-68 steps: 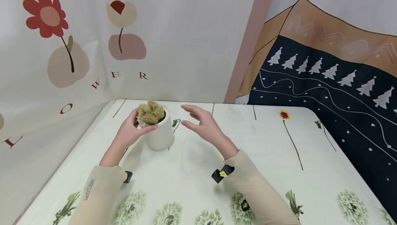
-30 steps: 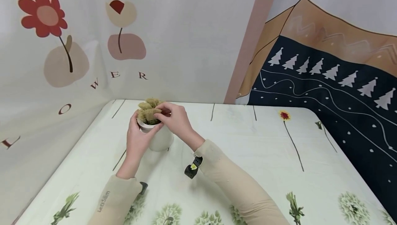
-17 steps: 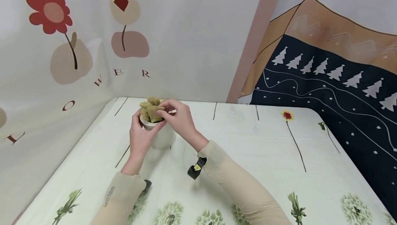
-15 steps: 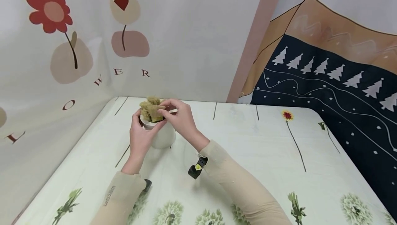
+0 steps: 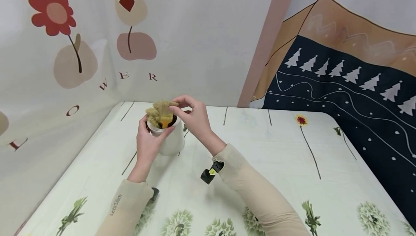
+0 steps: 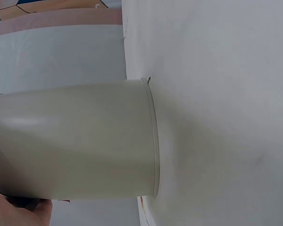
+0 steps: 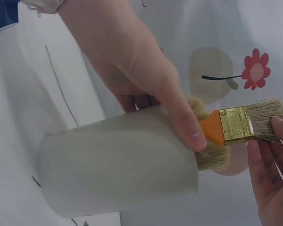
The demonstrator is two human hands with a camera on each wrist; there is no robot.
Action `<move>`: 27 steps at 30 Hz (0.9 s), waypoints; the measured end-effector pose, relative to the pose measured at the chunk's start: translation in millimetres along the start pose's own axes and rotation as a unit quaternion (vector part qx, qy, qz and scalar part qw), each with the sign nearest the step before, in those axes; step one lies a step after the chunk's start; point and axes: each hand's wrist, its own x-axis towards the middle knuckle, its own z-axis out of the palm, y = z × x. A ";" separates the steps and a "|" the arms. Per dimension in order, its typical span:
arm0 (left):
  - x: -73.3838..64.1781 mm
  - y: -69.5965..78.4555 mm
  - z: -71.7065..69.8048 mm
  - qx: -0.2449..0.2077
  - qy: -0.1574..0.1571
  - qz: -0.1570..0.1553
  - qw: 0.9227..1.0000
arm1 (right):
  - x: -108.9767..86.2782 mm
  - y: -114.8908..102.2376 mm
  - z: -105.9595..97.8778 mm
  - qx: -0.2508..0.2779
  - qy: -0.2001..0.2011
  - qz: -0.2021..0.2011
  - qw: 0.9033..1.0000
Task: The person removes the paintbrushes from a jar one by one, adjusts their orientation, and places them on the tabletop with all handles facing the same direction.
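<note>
A white, slightly tapered cup (image 5: 170, 145) stands on the table, holding several paintbrushes with their tan bristles (image 5: 152, 115) upward. My left hand (image 5: 147, 145) grips the cup near its rim, thumb along the near side. Between the thumb and fingers of my right hand (image 5: 196, 118) are the bristles of one flat paintbrush (image 5: 165, 121). In the right wrist view this paintbrush (image 7: 236, 126) shows its gold metal band and part of an orange handle, raised above the other bristles; the handle's lower end is hidden. The cup's smooth side (image 6: 75, 141) fills much of the left wrist view.
The table is covered by a white cloth (image 5: 260, 149) printed with flowers and stems. Behind it hangs a pale curtain (image 5: 201, 48) with flower prints, and a dark tree-patterned cloth (image 5: 325, 91) hangs at the right.
My right hand has come from beside the cup to pinch the paintbrush's bristles, then lifted, baring its metal band and orange handle. My left hand stays on the cup, its thumb shifted along the rim.
</note>
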 end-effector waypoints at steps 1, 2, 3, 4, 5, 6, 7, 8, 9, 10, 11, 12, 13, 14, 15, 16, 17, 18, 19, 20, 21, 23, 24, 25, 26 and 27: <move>0.0 0.1 -0.2 0.001 0.001 0.000 1.000 | 0.6 -1.5 -0.9 0.003 0.002 -0.003 1.000; 0.1 0.3 -0.3 0.002 0.001 0.000 1.000 | 1.3 -3.0 -1.9 0.006 0.005 -0.005 1.000; 0.2 0.5 -0.3 0.002 0.001 0.001 1.000 | 2.1 -4.6 -3.0 0.010 0.009 -0.009 1.000; 0.3 0.7 -0.4 0.002 0.001 0.002 1.000 | 3.0 -6.1 -4.1 0.014 0.014 -0.013 1.000; 0.5 0.8 -0.5 0.004 0.002 0.001 1.000 | 3.9 -7.7 -5.3 0.018 0.018 -0.016 1.000; 0.4 1.3 -0.6 0.005 0.003 0.002 1.000 | 4.7 -9.3 -6.6 0.022 0.022 -0.020 0.999; 0.3 1.7 -0.7 0.007 0.003 0.001 1.000 | 5.5 -10.9 -8.0 0.026 0.026 -0.024 0.999; 0.3 1.9 -0.8 0.009 0.003 -0.001 1.000 | 6.4 -12.4 -9.5 0.028 0.030 -0.028 0.999; 0.3 2.2 -1.0 0.010 0.003 -0.002 1.000 | 7.3 -13.9 -11.1 0.030 0.033 -0.033 0.998; 0.1 2.5 -1.2 0.012 0.003 -0.005 1.000 | 8.3 -15.2 -12.7 0.033 0.035 -0.037 0.998; 0.1 2.7 -1.4 0.013 0.002 -0.006 1.000 | 9.4 -16.5 -14.4 0.036 0.037 -0.042 0.998; 0.0 2.9 -1.6 0.014 0.001 -0.008 1.000 | 10.3 -17.8 -16.2 0.038 0.039 -0.047 0.997; 0.1 2.8 -1.8 0.015 -0.001 -0.009 1.000 | 11.2 -19.0 -18.0 0.039 0.042 -0.051 0.997; 0.2 2.8 -1.9 0.014 -0.003 -0.009 1.000 | 12.1 -20.4 -19.8 0.040 0.044 -0.056 0.997; 0.2 2.8 -2.1 0.013 -0.005 -0.009 1.000 | 12.9 -21.6 -21.7 0.040 0.046 -0.059 0.996; 0.1 2.7 -2.1 0.014 -0.006 -0.009 1.000 | 13.6 -22.9 -23.6 0.040 0.050 -0.062 0.996; 0.1 2.7 -2.1 0.014 -0.007 -0.008 1.000 | 14.2 -24.3 -25.4 0.039 0.053 -0.065 0.996; 0.0 2.5 -2.2 0.016 -0.007 -0.008 1.000 | 14.6 -25.6 -27.1 0.039 0.056 -0.067 0.995; -0.1 2.5 -2.2 0.017 -0.007 -0.008 1.000 | 15.2 -26.9 -28.8 0.042 0.058 -0.068 0.995; -0.2 2.4 -2.1 0.018 -0.007 -0.007 1.000 | 15.8 -28.2 -30.5 0.045 0.060 -0.070 0.995; -0.6 2.5 -2.0 0.021 -0.007 -0.008 1.000 | 16.3 -29.4 -32.1 0.049 0.063 -0.072 0.994; -1.1 2.5 -1.6 0.024 -0.006 -0.010 1.000 | 16.9 -31.8 -35.7 0.058 0.067 -0.074 0.993; -1.2 2.2 -1.3 0.025 -0.006 -0.010 1.000 | 17.1 -33.2 -37.5 0.064 0.069 -0.075 0.993; -1.4 2.1 -1.1 0.024 -0.006 -0.010 1.000 | 17.3 -34.3 -39.6 0.065 0.071 -0.077 0.992; -1.4 1.8 -0.8 0.024 -0.006 -0.010 1.000 | 17.6 -35.2 -41.5 0.066 0.073 -0.078 0.992; -1.4 1.7 -0.7 0.024 -0.006 -0.010 1.000 | 17.9 -36.1 -43.6 0.065 0.075 -0.078 0.992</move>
